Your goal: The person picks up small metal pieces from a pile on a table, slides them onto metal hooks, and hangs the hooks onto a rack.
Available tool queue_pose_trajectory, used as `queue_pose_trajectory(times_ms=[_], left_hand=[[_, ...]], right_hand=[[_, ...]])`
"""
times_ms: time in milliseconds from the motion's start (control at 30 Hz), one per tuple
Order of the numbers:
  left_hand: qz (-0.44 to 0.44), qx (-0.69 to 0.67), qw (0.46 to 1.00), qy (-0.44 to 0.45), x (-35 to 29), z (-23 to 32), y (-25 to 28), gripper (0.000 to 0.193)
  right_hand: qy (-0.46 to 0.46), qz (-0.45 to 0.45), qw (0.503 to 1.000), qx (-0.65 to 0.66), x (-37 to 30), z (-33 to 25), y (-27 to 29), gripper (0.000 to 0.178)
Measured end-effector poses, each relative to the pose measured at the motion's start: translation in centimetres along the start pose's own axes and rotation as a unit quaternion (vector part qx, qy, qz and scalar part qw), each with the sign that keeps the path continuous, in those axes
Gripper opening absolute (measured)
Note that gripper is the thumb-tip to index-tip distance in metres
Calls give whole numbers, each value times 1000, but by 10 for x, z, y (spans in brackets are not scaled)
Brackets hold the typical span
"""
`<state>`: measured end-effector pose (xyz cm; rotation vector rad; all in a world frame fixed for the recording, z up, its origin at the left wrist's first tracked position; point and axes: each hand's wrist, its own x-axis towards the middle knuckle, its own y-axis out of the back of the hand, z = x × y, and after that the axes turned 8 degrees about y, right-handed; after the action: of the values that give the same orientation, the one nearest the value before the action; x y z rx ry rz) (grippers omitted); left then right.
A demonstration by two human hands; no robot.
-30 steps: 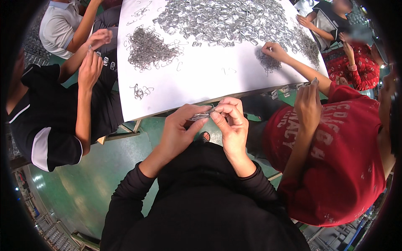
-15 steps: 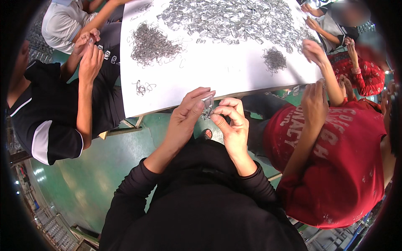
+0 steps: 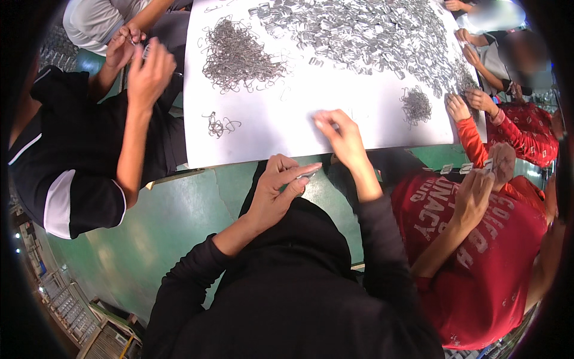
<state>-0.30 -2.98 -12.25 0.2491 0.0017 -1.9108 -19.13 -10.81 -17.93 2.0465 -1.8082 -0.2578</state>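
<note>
My left hand (image 3: 272, 194) is closed in a pinch in front of the table's near edge. Between thumb and forefinger it grips a small shiny metal piece (image 3: 308, 175), mostly covered by the fingers. Over the near part of the white tabletop (image 3: 269, 131) is my right hand (image 3: 344, 139), apart from the left, its fingers bent together. A small dark spot shows among them, but what they hold, if anything, is too small to tell. Beyond it lies a broad heap of flat slotted metal buckles (image 3: 359, 42). Bent wire hooks form a pile (image 3: 239, 60) on the left.
A smaller wire pile (image 3: 417, 106) lies at the right, and a few loose hooks (image 3: 219, 124) near the left edge. A person in black (image 3: 78, 155) sits on my left, one in red (image 3: 478, 251) on my right. More people work at the far sides.
My right hand has left the metal piece and moved up and forward over the tabletop. My left hand, still pinching the piece, has dropped slightly lower. The view has shifted a little.
</note>
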Motion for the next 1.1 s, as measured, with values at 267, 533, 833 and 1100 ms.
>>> queue_pose_trajectory(times_ms=[267,533,833,1100], left_hand=[[16,2,1000,-13,2,-22,10,26],[18,-32,998,-51,7,-18,5,27],[43,7,996,-82,8,10,-8,31],[43,66,990,-115,10,18,-15,32]], right_hand=[[172,-240,860,-417,119,27,-59,15],[-6,-72,995,-63,53,-3,-13,7],[-111,93,917,371,-63,-123,33,7],[-88,112,933,330,-75,-114,25,9]])
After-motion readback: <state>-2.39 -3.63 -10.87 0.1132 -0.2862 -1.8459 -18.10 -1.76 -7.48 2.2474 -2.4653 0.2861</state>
